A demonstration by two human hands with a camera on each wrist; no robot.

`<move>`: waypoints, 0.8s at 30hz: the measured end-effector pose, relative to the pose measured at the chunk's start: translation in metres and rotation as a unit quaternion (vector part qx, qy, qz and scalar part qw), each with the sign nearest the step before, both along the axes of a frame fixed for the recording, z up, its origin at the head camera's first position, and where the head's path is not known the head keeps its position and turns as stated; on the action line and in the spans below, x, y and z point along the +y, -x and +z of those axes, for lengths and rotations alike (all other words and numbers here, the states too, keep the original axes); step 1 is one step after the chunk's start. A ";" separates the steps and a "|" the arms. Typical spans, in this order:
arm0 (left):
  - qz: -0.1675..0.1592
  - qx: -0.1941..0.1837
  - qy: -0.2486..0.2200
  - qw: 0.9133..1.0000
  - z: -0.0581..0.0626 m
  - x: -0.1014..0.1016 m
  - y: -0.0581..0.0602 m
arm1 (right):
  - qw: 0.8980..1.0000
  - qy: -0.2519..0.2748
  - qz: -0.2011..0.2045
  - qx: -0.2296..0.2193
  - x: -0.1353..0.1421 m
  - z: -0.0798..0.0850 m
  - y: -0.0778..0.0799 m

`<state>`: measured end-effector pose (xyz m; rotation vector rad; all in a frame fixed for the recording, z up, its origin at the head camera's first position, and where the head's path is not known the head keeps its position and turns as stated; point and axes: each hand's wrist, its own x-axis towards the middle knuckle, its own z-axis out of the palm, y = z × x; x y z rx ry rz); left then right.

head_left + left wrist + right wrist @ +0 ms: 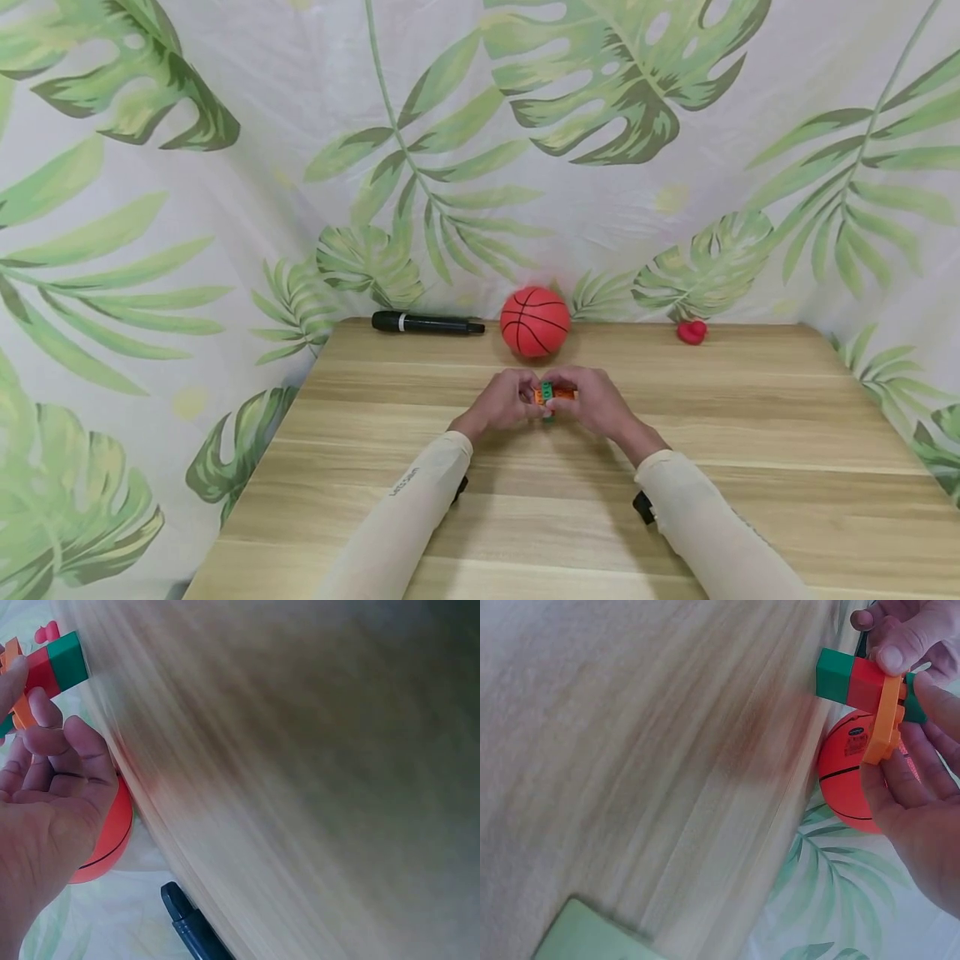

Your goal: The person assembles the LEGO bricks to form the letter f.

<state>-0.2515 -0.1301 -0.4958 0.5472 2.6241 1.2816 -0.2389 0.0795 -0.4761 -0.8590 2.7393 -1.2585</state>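
Observation:
Both hands meet over the middle of the table around a small stack of toy building blocks (547, 390). In the right wrist view the stack shows a green block (834, 675), a red block (865, 684), a long orange block (885, 724) and another green piece partly covered by fingers. My right hand (592, 402) grips the orange block between thumb and fingers. From the other side, my left hand (501, 402) pinches the stack, its thumb against the red and orange blocks. Fingers hide part of the stack in every view.
A red toy basketball (535, 322) sits just beyond the hands. To its left a black microphone (427, 323) lies along the table's back edge; a small red rubber duck (692, 332) is at back right. Leaf-printed cloth (450, 167) hangs behind the wooden table (360, 408).

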 end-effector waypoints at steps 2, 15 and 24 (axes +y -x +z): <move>0.000 0.000 -0.001 1.000 0.001 0.000 0.000 | 1.000 0.003 0.002 -0.007 0.000 0.001 0.001; -0.006 0.005 0.002 1.000 0.002 0.001 0.000 | 0.999 0.012 -0.018 -0.025 0.002 0.001 -0.002; -0.001 -0.006 -0.002 1.000 0.000 0.000 -0.001 | 0.999 0.006 -0.031 -0.022 0.003 -0.001 -0.003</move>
